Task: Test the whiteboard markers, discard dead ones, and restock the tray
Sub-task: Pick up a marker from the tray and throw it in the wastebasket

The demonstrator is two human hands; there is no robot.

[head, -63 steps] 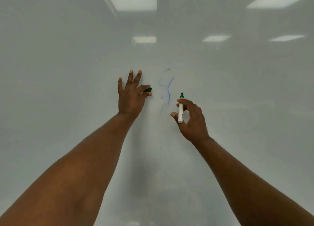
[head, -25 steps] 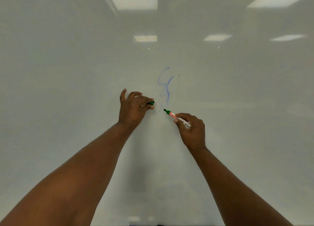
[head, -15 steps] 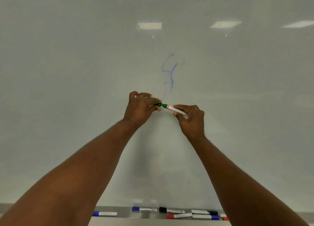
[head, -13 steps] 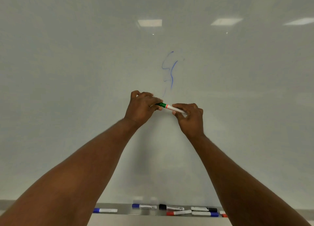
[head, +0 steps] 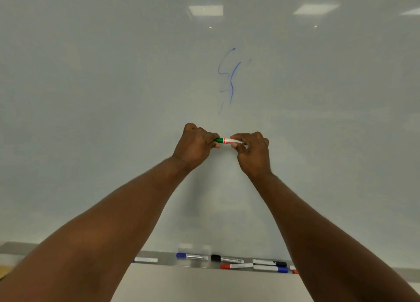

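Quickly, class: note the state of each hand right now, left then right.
Left hand: closed, gripping the marker at its green cap.
Right hand: closed, pinching the marker's white barrel.

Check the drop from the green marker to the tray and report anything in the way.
Nothing visible blocks it. The left hand and right hand hold the green marker, and the space straight down to the tray is open. Other markers lie in the tray, with a bare stretch left of the blue-capped one.
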